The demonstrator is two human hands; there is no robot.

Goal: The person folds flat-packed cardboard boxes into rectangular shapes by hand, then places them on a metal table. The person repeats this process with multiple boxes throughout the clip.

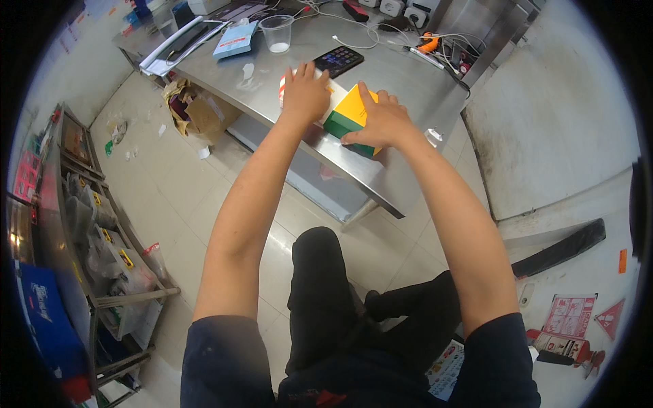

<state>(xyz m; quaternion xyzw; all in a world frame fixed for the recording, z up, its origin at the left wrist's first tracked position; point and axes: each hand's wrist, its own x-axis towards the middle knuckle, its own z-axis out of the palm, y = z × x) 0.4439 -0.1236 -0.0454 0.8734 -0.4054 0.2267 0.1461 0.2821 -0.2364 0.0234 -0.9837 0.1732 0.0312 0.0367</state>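
Observation:
At the front edge of the steel table, my right hand (385, 121) grips a yellow-and-green cardboard box (351, 108). Its thumb presses the green side while the fingers reach over the yellow face. To the left, my left hand (307, 95) lies over a white box with red stripes (336, 95), fingers spread across its top and covering much of it. The two boxes sit close together; whether they touch is hard to tell. Just behind them is a smartphone (339, 61) with its screen lit.
On the steel table (408, 92) are a clear plastic cup (278, 35), a light-blue packet (235, 40), a tablet-like device (186, 41), cables and an orange-handled tool (428, 43). Below stands a paper bag (201, 112). A shelf rack (102, 301) is at left, a fire extinguisher (566, 349) at right.

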